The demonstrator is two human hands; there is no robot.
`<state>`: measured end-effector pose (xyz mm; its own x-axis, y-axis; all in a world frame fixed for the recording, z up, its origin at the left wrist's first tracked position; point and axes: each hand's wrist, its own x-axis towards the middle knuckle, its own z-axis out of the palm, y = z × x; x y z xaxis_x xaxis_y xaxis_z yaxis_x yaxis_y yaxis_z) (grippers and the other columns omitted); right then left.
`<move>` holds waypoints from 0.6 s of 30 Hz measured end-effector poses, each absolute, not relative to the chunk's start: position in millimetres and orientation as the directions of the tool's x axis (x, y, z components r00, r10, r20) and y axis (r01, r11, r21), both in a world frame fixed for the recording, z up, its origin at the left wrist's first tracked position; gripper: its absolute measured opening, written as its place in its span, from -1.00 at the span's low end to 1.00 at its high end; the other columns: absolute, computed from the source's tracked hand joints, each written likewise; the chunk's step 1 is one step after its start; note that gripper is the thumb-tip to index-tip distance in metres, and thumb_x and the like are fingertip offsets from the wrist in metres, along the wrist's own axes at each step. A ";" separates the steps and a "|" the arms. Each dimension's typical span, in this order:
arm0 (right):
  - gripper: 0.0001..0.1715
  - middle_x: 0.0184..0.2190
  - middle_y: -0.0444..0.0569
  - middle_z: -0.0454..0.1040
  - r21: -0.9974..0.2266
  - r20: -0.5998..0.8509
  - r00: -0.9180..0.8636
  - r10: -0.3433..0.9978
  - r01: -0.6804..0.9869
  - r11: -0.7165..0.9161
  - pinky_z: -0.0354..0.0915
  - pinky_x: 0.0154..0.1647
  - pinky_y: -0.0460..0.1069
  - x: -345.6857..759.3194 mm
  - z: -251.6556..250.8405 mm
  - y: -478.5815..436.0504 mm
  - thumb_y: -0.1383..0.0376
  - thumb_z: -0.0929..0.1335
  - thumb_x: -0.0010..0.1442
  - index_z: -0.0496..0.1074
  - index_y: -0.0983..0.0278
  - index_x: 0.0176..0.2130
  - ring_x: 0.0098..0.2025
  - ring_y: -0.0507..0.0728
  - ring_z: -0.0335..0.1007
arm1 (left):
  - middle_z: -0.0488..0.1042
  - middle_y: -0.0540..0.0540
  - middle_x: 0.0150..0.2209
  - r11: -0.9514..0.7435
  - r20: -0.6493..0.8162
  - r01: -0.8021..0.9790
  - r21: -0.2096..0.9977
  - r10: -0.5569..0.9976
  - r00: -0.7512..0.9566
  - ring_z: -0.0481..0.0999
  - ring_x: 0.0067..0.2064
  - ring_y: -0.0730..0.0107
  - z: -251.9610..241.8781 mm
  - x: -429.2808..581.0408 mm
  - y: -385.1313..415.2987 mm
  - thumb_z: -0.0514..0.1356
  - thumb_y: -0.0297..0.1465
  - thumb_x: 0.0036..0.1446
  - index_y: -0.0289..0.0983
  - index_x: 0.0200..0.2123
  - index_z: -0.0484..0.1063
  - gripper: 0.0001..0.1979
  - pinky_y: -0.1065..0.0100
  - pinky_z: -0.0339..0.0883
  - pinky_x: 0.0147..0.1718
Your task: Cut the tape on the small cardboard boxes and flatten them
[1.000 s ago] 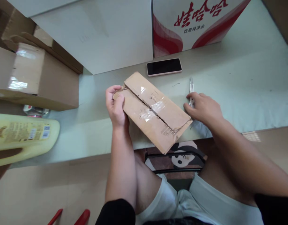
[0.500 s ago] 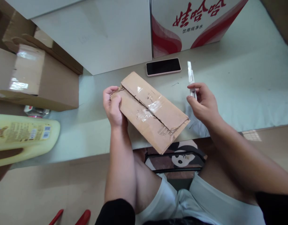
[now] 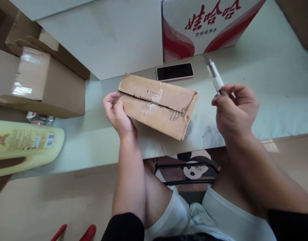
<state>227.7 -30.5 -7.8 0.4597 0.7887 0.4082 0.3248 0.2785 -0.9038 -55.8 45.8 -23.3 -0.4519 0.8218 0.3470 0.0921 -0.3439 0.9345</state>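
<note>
A flat cardboard box (image 3: 159, 107) is gripped at its left end by my left hand (image 3: 119, 115), tilted above the table near the front edge. Its top has a long seam with torn strips of clear tape across the middle and a scuffed right end. Held in my right hand (image 3: 235, 108) is a white utility knife (image 3: 215, 77), its blade end pointing up and to the left. The knife is apart from the box, off to its right. My right fingers are pinched around the lower part of the knife.
Behind the box lies a phone (image 3: 175, 71) on the pale tablecloth (image 3: 274, 97). At the back stand a white box (image 3: 111, 40) and a red-and-white carton (image 3: 206, 30). Cardboard boxes (image 3: 65, 80) and a yellow jug (image 3: 30, 145) are on the left.
The cardboard box has turned so its right end sits higher and its seam runs flatter. My right hand with the utility knife has moved right, and the knife now tilts leftward.
</note>
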 end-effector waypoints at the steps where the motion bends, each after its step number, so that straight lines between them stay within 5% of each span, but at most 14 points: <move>1: -0.89 -0.42 -0.15 0.30 -0.895 0.443 0.481 0.756 0.289 0.340 0.33 -0.37 0.05 225.5 -2.5 -30.9 0.29 0.36 0.16 0.41 0.12 -0.23 -0.44 0.06 0.36 | 0.40 -0.05 -0.19 -0.357 0.374 0.127 0.926 0.809 -0.454 0.44 -0.14 0.33 -22.3 -54.0 44.9 0.16 -0.23 0.18 -0.21 -0.16 0.37 -0.78 0.29 0.34 -0.08; 8: -0.91 -0.43 -0.16 0.30 -0.802 0.553 0.607 0.571 0.201 0.563 0.24 -0.50 0.00 202.6 42.3 -31.3 0.29 0.39 0.16 0.41 0.14 -0.40 -0.54 -0.02 0.22 | 0.47 -0.08 -0.22 -0.410 0.476 0.242 0.879 0.784 -0.398 0.49 -0.09 0.27 -19.8 -47.0 41.5 0.15 -0.37 0.18 -0.25 -0.24 0.50 -0.85 0.22 0.34 0.03; 13: -0.92 -0.33 -0.18 0.42 -0.745 0.628 0.590 0.508 0.265 0.613 0.27 -0.51 -0.03 195.7 57.0 -42.8 0.19 0.44 0.22 0.52 0.10 -0.34 -0.51 -0.06 0.24 | 0.47 -0.09 -0.19 -0.465 0.554 0.321 0.825 0.776 -0.302 0.49 -0.03 0.25 -20.8 -42.1 39.7 0.15 -0.34 0.23 -0.24 -0.19 0.52 -0.82 0.19 0.33 0.09; 18: -0.86 -0.18 -0.18 0.62 -0.799 0.594 0.396 0.700 0.194 0.569 0.54 -0.34 0.04 195.1 54.6 -63.9 0.13 0.47 0.27 0.57 0.00 -0.12 -0.28 0.07 0.56 | 0.48 -0.08 -0.18 -0.447 0.545 0.336 0.829 0.779 -0.309 0.49 -0.06 0.28 -22.6 -39.7 40.9 0.12 -0.34 0.24 -0.24 -0.17 0.50 -0.80 0.21 0.35 0.03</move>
